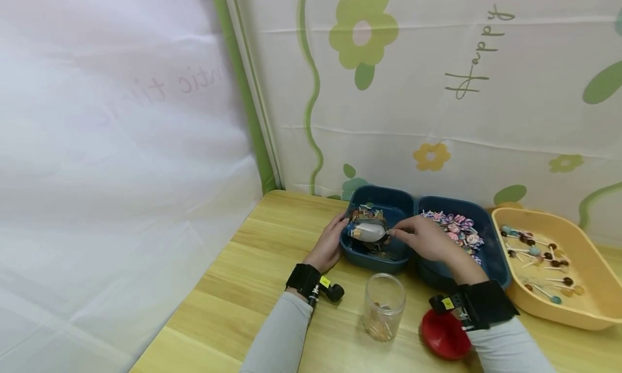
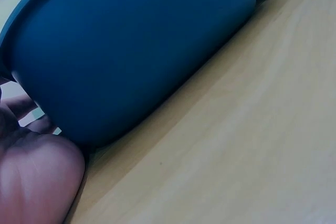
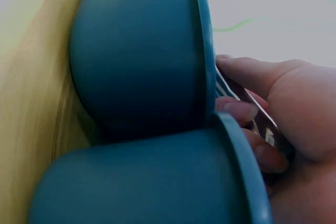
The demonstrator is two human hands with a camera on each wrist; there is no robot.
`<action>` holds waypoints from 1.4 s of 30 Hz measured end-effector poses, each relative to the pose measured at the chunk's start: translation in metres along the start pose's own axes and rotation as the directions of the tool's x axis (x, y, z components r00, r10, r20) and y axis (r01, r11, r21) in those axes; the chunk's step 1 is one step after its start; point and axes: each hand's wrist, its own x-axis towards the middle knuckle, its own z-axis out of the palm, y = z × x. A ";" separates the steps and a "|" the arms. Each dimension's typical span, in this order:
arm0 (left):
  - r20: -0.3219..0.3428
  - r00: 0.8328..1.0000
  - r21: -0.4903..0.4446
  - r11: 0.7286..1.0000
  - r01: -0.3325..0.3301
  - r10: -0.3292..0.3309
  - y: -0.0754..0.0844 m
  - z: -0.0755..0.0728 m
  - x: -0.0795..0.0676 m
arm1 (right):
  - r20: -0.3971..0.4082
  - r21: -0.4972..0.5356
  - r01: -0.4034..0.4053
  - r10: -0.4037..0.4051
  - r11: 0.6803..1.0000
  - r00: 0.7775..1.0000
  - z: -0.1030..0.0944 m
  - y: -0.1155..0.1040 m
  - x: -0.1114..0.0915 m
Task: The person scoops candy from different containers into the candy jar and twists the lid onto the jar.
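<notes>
My left hand (image 1: 332, 243) holds the left side of a dark blue bin (image 1: 371, 262), fingertips at its rim; its palm shows beside the bin's lower corner in the left wrist view. Inside that bin lie small candies in brown and clear wrappers, heaped at the left. With my right hand (image 1: 427, 238) I pinch the handle of a shiny metal scoop (image 1: 369, 231), which lies low over the candies. In the right wrist view the dark, shiny handle (image 3: 270, 135) runs between thumb and fingers, partly hidden by them and the bin rim.
A clear jar (image 1: 392, 292) with some candies in its bottom stands in front of the bin. Beside it lies a red lid (image 1: 444, 335), under my right wrist. A second blue bin (image 1: 491, 243) holds swirled lollipops; a yellow tray (image 1: 590, 308) holds ball lollipops. A patterned curtain hangs behind.
</notes>
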 end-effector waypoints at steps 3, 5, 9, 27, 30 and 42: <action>0.002 1.000 -0.001 1.000 0.001 -0.001 0.001 0.001 0.000 | 0.005 0.031 0.008 -0.008 0.999 1.000 -0.004 0.003 -0.002; 0.002 1.000 -0.002 1.000 0.002 -0.002 0.001 0.001 0.000 | 0.008 0.054 0.005 -0.006 0.999 1.000 -0.008 0.003 -0.004; 0.012 1.000 -0.011 1.000 -0.004 0.004 0.000 0.000 -0.001 | 0.020 0.115 -0.012 0.010 0.993 1.000 -0.014 0.004 -0.008; -0.005 1.000 -0.013 1.000 -0.011 0.011 0.000 0.001 0.000 | -0.106 0.249 -0.015 0.042 0.968 0.994 -0.083 0.012 -0.055; -0.012 1.000 -0.008 1.000 -0.017 0.017 0.000 0.002 -0.002 | -0.129 0.252 0.013 0.020 0.968 0.991 -0.095 0.008 -0.067; 0.014 1.000 -0.030 0.999 -0.018 0.019 -0.002 0.000 0.000 | -0.165 0.161 0.039 -0.012 0.986 0.986 -0.126 -0.014 -0.106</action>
